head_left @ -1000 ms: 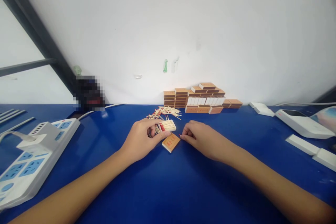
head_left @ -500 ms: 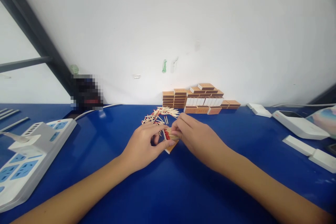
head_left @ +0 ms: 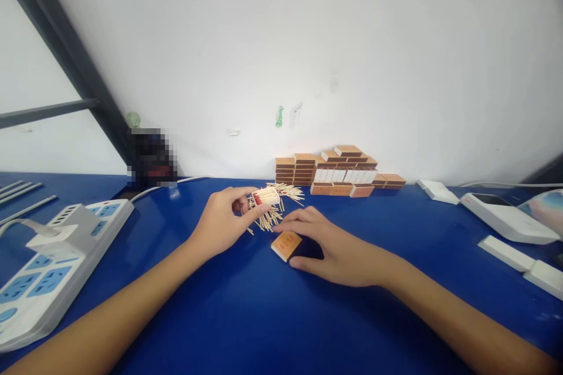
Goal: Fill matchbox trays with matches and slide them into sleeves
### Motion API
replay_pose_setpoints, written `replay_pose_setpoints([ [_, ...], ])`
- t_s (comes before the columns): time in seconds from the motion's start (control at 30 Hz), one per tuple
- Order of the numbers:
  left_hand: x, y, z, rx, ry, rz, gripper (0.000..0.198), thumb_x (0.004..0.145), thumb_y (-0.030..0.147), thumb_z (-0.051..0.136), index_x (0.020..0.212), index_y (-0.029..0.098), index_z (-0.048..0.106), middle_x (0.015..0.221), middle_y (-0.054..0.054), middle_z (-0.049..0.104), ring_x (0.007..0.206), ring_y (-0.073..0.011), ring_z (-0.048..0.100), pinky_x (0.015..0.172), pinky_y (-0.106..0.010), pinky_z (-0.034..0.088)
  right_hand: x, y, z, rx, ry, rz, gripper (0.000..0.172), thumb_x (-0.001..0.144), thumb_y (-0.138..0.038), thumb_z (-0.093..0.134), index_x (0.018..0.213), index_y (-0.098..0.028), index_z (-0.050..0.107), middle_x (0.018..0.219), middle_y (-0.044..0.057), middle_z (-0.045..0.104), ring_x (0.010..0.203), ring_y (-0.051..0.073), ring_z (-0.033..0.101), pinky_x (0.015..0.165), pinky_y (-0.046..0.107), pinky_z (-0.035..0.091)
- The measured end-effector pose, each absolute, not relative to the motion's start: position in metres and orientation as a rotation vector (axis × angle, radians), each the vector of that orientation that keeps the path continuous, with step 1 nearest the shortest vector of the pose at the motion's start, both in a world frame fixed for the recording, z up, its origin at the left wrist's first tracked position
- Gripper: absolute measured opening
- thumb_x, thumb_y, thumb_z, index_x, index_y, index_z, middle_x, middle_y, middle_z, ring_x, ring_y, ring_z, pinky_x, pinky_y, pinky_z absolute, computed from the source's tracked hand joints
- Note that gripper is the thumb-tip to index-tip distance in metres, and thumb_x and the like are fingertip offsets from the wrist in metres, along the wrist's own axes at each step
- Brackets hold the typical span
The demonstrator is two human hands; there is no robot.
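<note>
L hand (head_left: 215, 222): grip pinching a white tray (head_left: 273, 194), thumb on near side, fingers on far side; tray holds red-tipped matches, heads twd. its L end, & is held up near loose matches (head_left: 267, 222) strewn on the blue table (head_left: 246, 316). R hand (head_left: 336, 249): grip spread, thumb & fingers either side of an orange matchbox (head_left: 287, 242), lying flat on the table, nearer the person than the tray; fingertip contact w/ it can't be told. Bkgd.: stacked matchboxes (head_left: 303, 170) by the wall (head_left: 246, 58), incl. a row showing white sides. Far L: power strip (head_left: 53, 281).
</note>
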State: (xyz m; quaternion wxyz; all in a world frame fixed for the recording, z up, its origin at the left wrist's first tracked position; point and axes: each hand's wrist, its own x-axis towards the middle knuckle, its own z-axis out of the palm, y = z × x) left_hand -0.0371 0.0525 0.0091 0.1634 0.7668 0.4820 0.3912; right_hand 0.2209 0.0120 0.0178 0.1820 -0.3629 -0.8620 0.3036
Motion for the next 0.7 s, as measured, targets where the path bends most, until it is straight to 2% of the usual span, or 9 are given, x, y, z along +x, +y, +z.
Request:
replay_pose_setpoints([
  [0.07, -0.036, 0.051, 0.007, 2.202, 1.362, 1.111, 0.041, 0.088, 0.053, 0.076, 0.117, 0.024, 0.078, 0.067, 0.004, 0.06, 0.065, -0.0128, 0.053, 0.065, -0.027, 0.043, 0.22, 0.011, 0.02, -1.059, -2.455, 0.853, 0.034, 0.093, -0.033, 0.07, 0.126, -0.029, 0.067, 0.132, 0.005, 0.062, 0.128, 0.025, 0.051, 0.108, 0.044, 0.045],
  [0.13, -0.035, 0.048, 0.005, 2.215, 1.342, 1.109, 0.041, 0.089, 0.052, 0.075, 0.118, 0.023, 0.077, 0.066, 0.004, 0.059, 0.066, -0.0136, 0.052, 0.066, -0.027, 0.043, 0.225, 0.013, 0.022, -1.112, -2.438, 0.821, 0.027, 0.093, -0.037, 0.072, 0.118, -0.028, 0.069, 0.123, 0.005, 0.066, 0.121, 0.025, 0.055, 0.101, 0.042, 0.049],
  [0.2, -0.033, 0.045, 0.004, 2.23, 1.301, 1.09, 0.039, 0.09, 0.049, 0.075, 0.118, 0.023, 0.077, 0.066, 0.004, 0.06, 0.067, -0.0142, 0.052, 0.066, -0.028, 0.044, 0.234, 0.018, 0.024, -1.179, -2.377, 0.723, 0.029, 0.092, -0.041, 0.073, 0.117, -0.027, 0.069, 0.116, 0.004, 0.069, 0.11, 0.024, 0.06, 0.094, 0.04, 0.05],
  [0.33, -0.028, 0.038, 0.004, 2.251, 1.219, 0.992, 0.033, 0.09, 0.046, 0.077, 0.114, 0.024, 0.078, 0.074, 0.003, 0.066, 0.069, -0.0141, 0.053, 0.066, -0.027, 0.044, 0.25, 0.03, 0.02, -1.254, -2.21, 0.483, 0.037, 0.094, -0.043, 0.071, 0.126, -0.025, 0.067, 0.12, 0.005, 0.071, 0.094, 0.021, 0.063, 0.082, 0.037, 0.052],
  [0.43, -0.024, 0.034, 0.004, 2.242, 1.184, 0.955, 0.032, 0.09, 0.046, 0.077, 0.114, 0.025, 0.078, 0.078, 0.002, 0.067, 0.069, -0.0135, 0.055, 0.066, -0.026, 0.044, 0.251, 0.032, 0.014, -1.224, -2.188, 0.523, 0.038, 0.093, -0.044, 0.072, 0.125, -0.026, 0.068, 0.115, 0.005, 0.071, 0.082, 0.019, 0.061, 0.072, 0.035, 0.051],
  [0.7, -0.024, 0.036, 0.003, 2.224, 1.12, 0.921, 0.031, 0.09, 0.044, 0.078, 0.117, 0.029, 0.077, 0.087, 0.002, 0.07, 0.077, -0.0145, 0.059, 0.07, -0.026, 0.045, 0.243, 0.027, 0.01, -1.136, -2.174, 0.594, 0.037, 0.093, -0.042, 0.073, 0.127, -0.027, 0.07, 0.11, 0.005, 0.072, 0.08, 0.017, 0.061, 0.073, 0.033, 0.053],
])
